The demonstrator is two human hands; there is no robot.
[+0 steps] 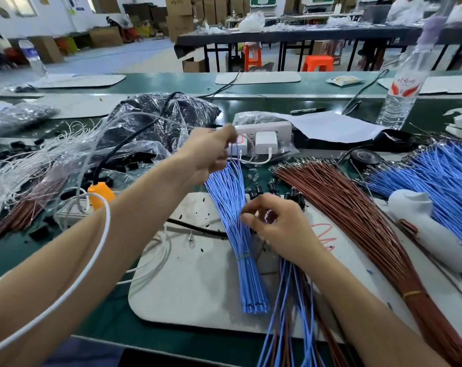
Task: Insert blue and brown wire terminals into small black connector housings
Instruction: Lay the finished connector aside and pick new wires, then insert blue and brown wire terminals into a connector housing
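Observation:
A tied bundle of blue wires [247,260] lies on the white mat [187,292], fanning out toward its far end. My left hand [211,152] grips the fanned far ends of these wires, near the power strip. My right hand [280,226] rests on the right side of the bundle, its fingers curled and pinching at the wires. Several small black connector housings [272,190] lie just beyond my right hand. A large bundle of brown wires [357,221] fans across the table on the right. Finished blue and brown wires [290,313] hang off the near edge under my right forearm.
A second blue wire bundle [441,173] lies far right beside a white device [431,231]. A white power strip with chargers [264,139], plastic bags [155,123], an orange plug [100,194], a tape roll [365,157] and a water bottle [402,96] crowd the far side.

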